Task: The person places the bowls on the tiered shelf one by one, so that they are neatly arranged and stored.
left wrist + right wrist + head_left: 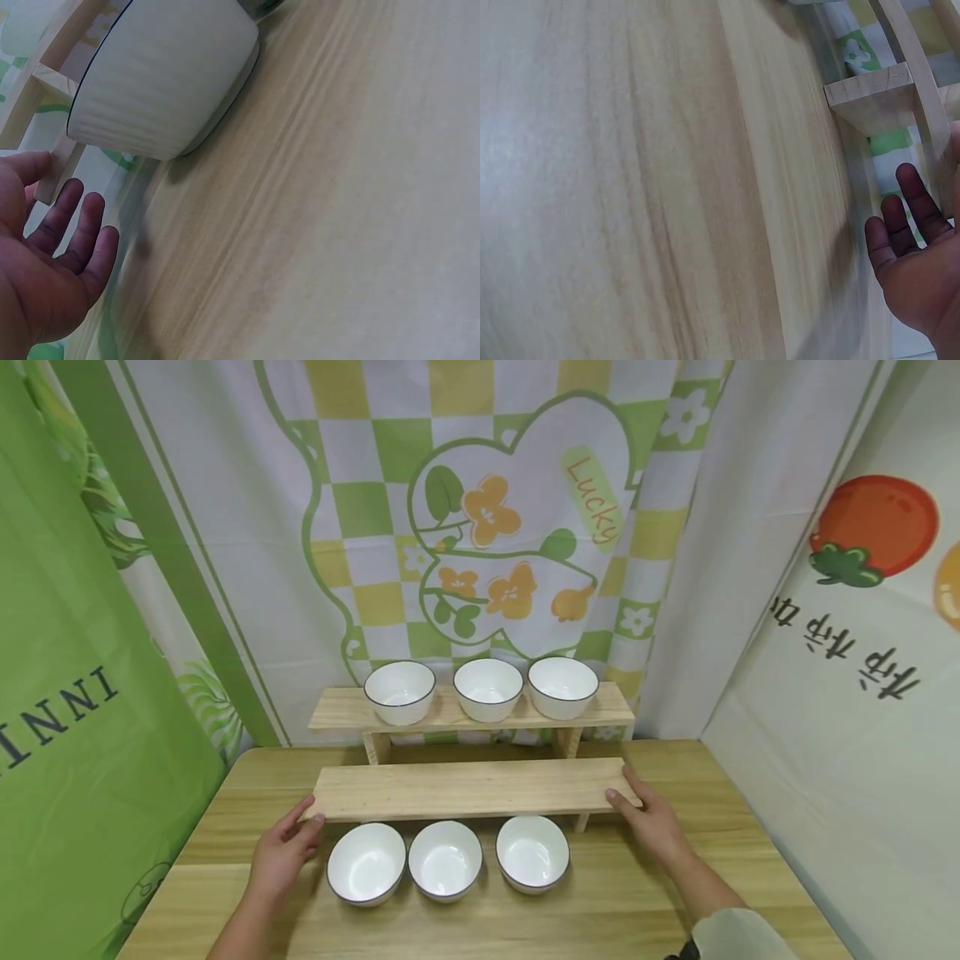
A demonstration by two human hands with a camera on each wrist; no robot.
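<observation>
A pale wooden shelf board lies across the middle of the head view, with a leg below its right part. My left hand holds its left end between thumb and index finger; in the left wrist view the other fingers are spread below. At the opposite end my right hand grips the corner, thumb on top; its lower fingers hang free in the right wrist view. Three white dark-rimmed bowls, left, middle and right, stand in front of the board.
Behind, a higher wooden shelf carries three more white bowls: left, middle and right. Everything stands on a wood-grain table. Printed cloths hang close around it: a green one left, a checked one behind.
</observation>
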